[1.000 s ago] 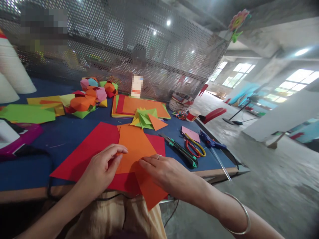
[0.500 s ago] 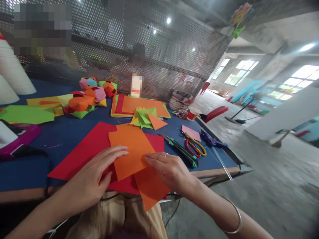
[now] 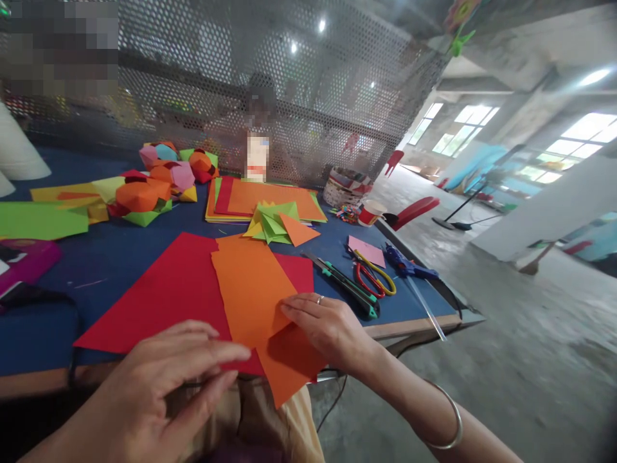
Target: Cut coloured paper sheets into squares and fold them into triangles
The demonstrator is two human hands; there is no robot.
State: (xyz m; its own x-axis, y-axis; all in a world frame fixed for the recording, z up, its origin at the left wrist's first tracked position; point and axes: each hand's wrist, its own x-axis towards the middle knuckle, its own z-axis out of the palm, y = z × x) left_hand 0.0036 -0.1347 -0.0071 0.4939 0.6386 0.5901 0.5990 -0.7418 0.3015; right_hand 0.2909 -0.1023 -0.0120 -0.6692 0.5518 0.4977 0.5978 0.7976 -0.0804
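Two overlapping pieces of orange paper (image 3: 250, 283), or one folded piece, lie on a larger red sheet (image 3: 168, 296). The lower orange part (image 3: 289, 373) reaches past the table's front edge. My right hand (image 3: 328, 325), with a ring and a bracelet, rests its fingers flat on the orange paper's right side; its thumb is hidden. My left hand (image 3: 187, 373) is open, thumb and fingers apart, over the red sheet's front edge near the orange paper, and grips nothing. To the right lie a green-and-black utility knife (image 3: 349, 289) and red-and-yellow-handled scissors (image 3: 373, 275).
On the blue table (image 3: 43, 334) lie a blue glue gun (image 3: 409, 265) with a clear stick, a pink paper (image 3: 366, 251), a stack of coloured paper (image 3: 270, 196) and folded paper shapes (image 3: 139, 196). Behind stand a basket (image 3: 347, 186), a paper cup (image 3: 371, 212) and a perforated metal panel (image 3: 299, 96).
My left hand has come off the orange paper and moved down toward the table's front edge, its thumb and fingers parting. My right hand stays on the paper. The view has shifted slightly.
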